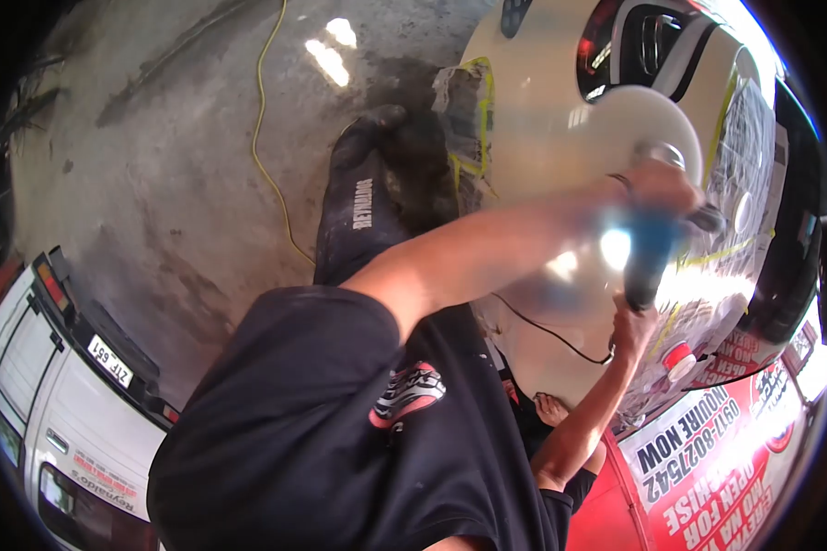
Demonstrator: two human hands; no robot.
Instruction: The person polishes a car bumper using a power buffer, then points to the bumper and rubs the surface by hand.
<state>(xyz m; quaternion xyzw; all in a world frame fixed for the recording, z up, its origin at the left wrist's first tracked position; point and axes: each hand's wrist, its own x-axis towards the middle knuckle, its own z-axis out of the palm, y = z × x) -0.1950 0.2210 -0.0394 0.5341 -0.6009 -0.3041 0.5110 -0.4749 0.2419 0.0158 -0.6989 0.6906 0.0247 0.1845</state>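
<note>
Two-handed hold on the blue power tool (654,246), with left grip (663,186) clamped near its blurred disc (629,119) and right grip (632,328) around the rear, over the cream car panel (533,129). Could snag masking film (752,151) through sideways drift, or gouge paint through tilting.

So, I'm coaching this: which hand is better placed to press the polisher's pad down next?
Likely the left hand: it grips the polisher at the head, beside the round pad. The right hand holds the rear end, near the black cord.
</note>
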